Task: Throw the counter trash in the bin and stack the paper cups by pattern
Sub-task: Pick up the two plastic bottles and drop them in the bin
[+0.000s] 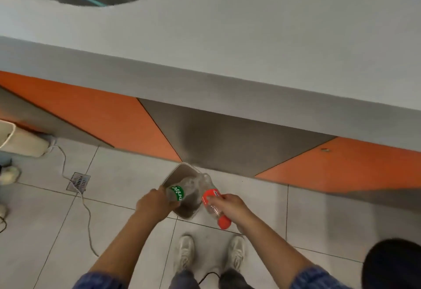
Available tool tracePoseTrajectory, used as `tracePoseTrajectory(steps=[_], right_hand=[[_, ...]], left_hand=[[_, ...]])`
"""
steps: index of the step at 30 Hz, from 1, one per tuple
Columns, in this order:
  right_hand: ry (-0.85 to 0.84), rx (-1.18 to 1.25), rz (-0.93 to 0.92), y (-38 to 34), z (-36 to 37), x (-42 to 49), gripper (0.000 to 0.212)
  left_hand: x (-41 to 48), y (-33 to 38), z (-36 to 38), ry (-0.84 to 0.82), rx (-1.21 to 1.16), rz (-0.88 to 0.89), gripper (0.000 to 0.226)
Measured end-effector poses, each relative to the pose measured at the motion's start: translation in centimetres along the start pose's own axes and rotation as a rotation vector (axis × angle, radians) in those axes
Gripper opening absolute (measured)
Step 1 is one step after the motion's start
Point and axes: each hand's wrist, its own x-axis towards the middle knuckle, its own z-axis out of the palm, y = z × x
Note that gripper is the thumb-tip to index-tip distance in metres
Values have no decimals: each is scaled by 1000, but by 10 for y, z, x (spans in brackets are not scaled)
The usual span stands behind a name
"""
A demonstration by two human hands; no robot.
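Observation:
A small grey bin point(180, 170) stands on the tiled floor at the foot of the counter. My left hand point(152, 204) grips a clear plastic bottle with a green label point(178, 192), held over the bin's open top. My right hand point(230, 206) grips a clear bottle with a red label and red cap point(213, 200), cap end pointing back toward me, its base over the bin's right rim. No paper cups are in view.
The grey counter point(250, 49) with orange and grey front panels runs across the upper view. A white cable point(87, 215) trails over the floor past a floor drain point(78, 181). A cream container point(20, 138) lies at far left. My shoes point(184, 252) stand just behind the bin.

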Motion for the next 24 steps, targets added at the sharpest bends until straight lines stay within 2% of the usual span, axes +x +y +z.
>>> tracePoseTrajectory(steps=[2, 5, 6, 10, 15, 18, 21, 24], right_hand=[[35, 37, 74, 14, 22, 41, 41], [75, 54, 112, 43, 53, 112, 75], [86, 57, 123, 53, 62, 135, 79], [151, 34, 153, 79, 93, 200, 69], [205, -134, 131, 105, 117, 248, 73], [304, -156, 36, 113, 121, 258, 55], [475, -122, 5, 122, 119, 261, 41], [500, -142, 84, 130, 113, 264, 48]], left_hand=[[40, -6, 26, -30, 3, -11, 61], [98, -18, 64, -59, 58, 20, 48], [116, -22, 76, -62, 79, 20, 47], [181, -38, 123, 3, 78, -7, 49], [227, -56, 162, 259, 201, 155, 53], [241, -65, 172, 279, 219, 155, 56], [253, -71, 178, 226, 12, 65, 62], [260, -70, 184, 255, -313, 30, 60]])
